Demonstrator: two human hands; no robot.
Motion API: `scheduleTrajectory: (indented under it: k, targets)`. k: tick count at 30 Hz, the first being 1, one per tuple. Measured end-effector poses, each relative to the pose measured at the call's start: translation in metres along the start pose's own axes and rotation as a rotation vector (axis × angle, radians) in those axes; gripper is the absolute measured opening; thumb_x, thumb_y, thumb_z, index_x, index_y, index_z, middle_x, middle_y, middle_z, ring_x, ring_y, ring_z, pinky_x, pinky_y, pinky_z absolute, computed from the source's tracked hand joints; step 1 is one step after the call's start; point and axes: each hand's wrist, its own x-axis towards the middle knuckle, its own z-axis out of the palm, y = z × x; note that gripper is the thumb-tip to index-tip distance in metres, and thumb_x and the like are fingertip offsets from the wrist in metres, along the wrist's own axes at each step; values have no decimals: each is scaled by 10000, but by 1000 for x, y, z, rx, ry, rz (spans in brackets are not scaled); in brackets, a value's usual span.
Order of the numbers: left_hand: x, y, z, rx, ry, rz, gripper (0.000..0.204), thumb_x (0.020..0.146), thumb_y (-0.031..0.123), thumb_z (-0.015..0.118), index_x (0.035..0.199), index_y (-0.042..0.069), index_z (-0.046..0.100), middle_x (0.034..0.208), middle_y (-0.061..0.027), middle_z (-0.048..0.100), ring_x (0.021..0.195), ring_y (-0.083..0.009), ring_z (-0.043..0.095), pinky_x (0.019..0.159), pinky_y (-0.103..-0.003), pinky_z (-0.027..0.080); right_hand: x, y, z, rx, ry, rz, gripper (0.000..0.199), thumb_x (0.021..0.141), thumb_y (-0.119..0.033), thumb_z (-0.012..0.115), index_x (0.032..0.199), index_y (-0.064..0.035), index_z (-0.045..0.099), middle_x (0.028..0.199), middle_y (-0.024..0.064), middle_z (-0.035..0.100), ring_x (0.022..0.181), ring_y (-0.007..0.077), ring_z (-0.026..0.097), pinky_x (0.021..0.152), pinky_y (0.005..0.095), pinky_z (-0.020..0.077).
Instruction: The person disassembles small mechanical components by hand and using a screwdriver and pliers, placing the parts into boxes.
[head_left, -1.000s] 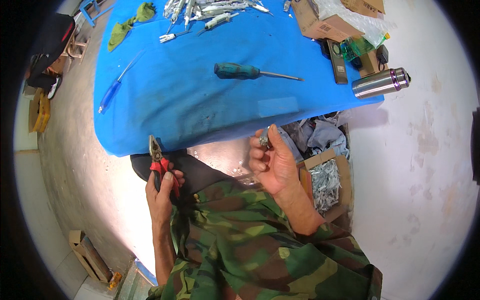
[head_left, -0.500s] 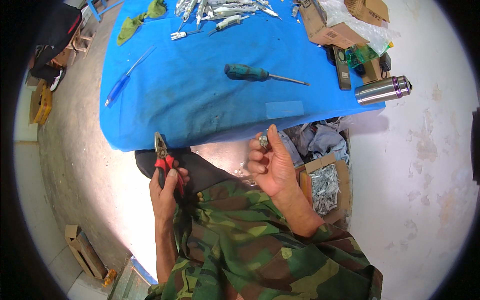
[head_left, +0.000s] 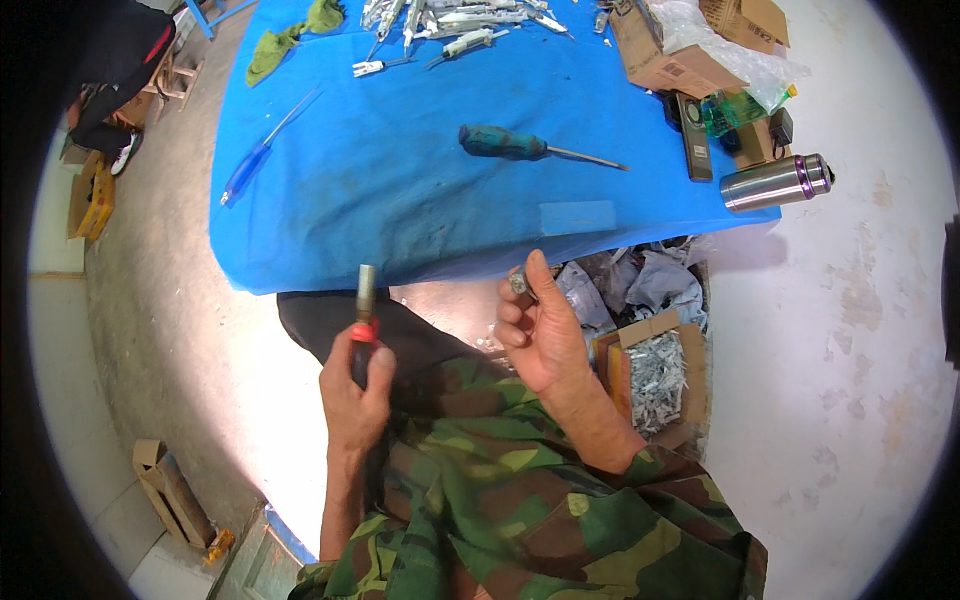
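Note:
My left hand (head_left: 355, 395) is wrapped round the red and black handles of a pair of pliers (head_left: 366, 290), seen edge-on with the metal jaws pointing away from me. To its right, my right hand (head_left: 548, 340) is raised palm up, pinching a small greyish metal piece (head_left: 519, 282) between thumb and fingers; its exact kind is too small to make out. Both hands are just short of the table's near edge. On the blue-covered table (head_left: 350, 200) lie a teal-handled screwdriver (head_left: 505, 143) and a blue-handled screwdriver (head_left: 247, 172).
At the far side is a pile of white and metal parts (head_left: 450, 22), beside a green cloth (head_left: 275, 52). A steel flask (head_left: 775, 184), a green bottle (head_left: 735, 110) and a cardboard box (head_left: 665, 60) stand right. Below, a carton (head_left: 692, 385) holds metal scraps. Another person (head_left: 115, 75) is at far left.
My left hand has turned the pliers edge-on and moved them slightly right. The small piece has turned a little in my right hand, which stays about where it was. The view has shifted slightly.

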Motion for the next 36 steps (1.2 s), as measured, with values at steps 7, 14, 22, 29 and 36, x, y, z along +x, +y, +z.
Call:
scheduleTrajectory:
  k: [7,14,22,29,36]
  targets:
    - [-12,18,14,273,18,393,446,813,89,753,1220,-14,604,1019,-154,619,878,-315,615,808,-383,509,-8,14,17,-42,40,36,252,983,-399,771,949,-178,654,833,4,619,660,86,557,476,213,381]
    - [-9,28,10,370,94,582,486,757,33,780,1210,-13,608,1065,-180,641,897,-351,626,779,-401,523,-10,25,23,-36,41,99,256,969,-395,789,971,-185,642,839,-3,633,670,101,588,492,225,394]
    - [-3,33,14,425,32,514,483,771,31,772,1232,-8,635,1033,-184,650,886,-344,641,768,-391,532,-16,29,27,-126,-109,35,278,1052,-350,686,936,-115,593,766,7,615,574,106,534,485,247,387]
    - [-6,48,2,314,149,546,464,739,40,797,1178,-16,656,1044,-182,685,893,-376,653,755,-422,538,-10,28,12,-119,-167,77,208,1068,-324,663,1035,-131,594,872,13,650,673,102,596,523,233,409]
    - [-5,44,1,340,76,524,432,759,14,787,1173,-12,664,961,-135,646,818,-267,652,714,-337,524,-11,29,13,-182,-172,19,225,1071,-320,658,999,-125,574,867,23,648,652,96,573,517,232,406]
